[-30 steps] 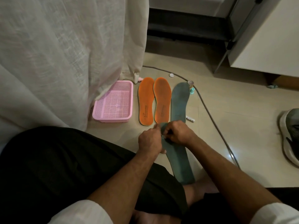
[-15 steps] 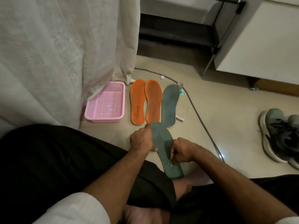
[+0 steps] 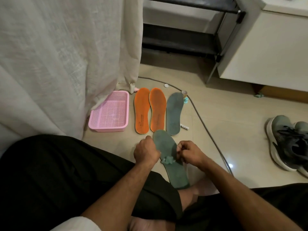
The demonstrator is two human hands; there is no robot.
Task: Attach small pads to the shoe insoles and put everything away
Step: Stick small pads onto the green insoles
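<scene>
Small crumpled teal pad (image 3: 168,160) sits mid-way along the long grey-green foam insole (image 3: 168,154), between both hands: left hand (image 3: 146,151) fingers grip the insole's edge, right hand (image 3: 190,153) fingers pinch the pad.

A grey-green insole (image 3: 168,152) slants off the floor, a small teal pad (image 3: 168,160) on its middle

Not much readable here. Left orange insole (image 3: 141,110) has dark print running lengthwise near heel, too small and blurry to make out, maybe digits, can't say. Right orange insole (image 3: 157,109) has fainter print in same spot, unreadable. Small white tube (image 3: 184,127) on floor beside green insole (image 3: 174,113) has dark lettering, also illegible.
</scene>
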